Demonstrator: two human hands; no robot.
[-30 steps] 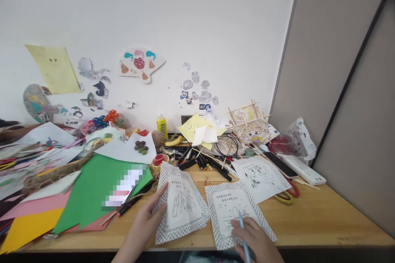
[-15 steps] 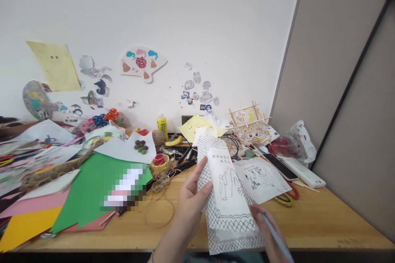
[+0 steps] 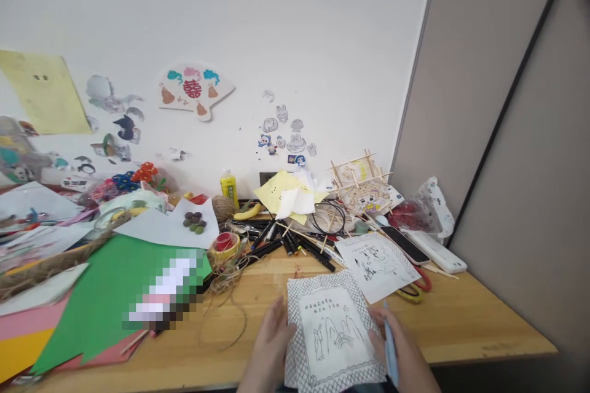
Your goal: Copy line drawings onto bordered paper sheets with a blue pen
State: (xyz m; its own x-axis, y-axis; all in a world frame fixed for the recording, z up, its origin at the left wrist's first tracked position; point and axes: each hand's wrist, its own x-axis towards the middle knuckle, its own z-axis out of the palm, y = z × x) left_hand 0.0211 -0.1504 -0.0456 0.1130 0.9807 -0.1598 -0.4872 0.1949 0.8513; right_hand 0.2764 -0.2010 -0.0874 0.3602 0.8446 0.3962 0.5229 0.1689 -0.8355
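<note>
A white sheet of paper (image 3: 329, 331) with a black line drawing, written characters and a crosshatched border lies between my hands at the table's front edge. My left hand (image 3: 271, 341) grips its left edge, thumb on top. At the right edge is my right hand (image 3: 401, 344), its fingers closed around a slim light-blue pen-shaped tool (image 3: 391, 347) that points upward. This hand also touches the paper. Just beyond it rests a second bordered drawing (image 3: 380, 264), partly over yellow-and-red-handled scissors (image 3: 410, 295).
Black markers (image 3: 318, 252) and wooden sticks are heaped behind the paper. A phone (image 3: 405, 244) and a white power bank-like block (image 3: 436, 250) lie right. Left are green paper (image 3: 106, 295), twine (image 3: 225, 276) and tape rolls (image 3: 225, 242). A wall (image 3: 295, 12) stands behind.
The overlapping paper layers have come down and now show as one spread sheet. My left hand has moved lower, to the sheet's left edge. The whole view has shifted slightly rightward.
</note>
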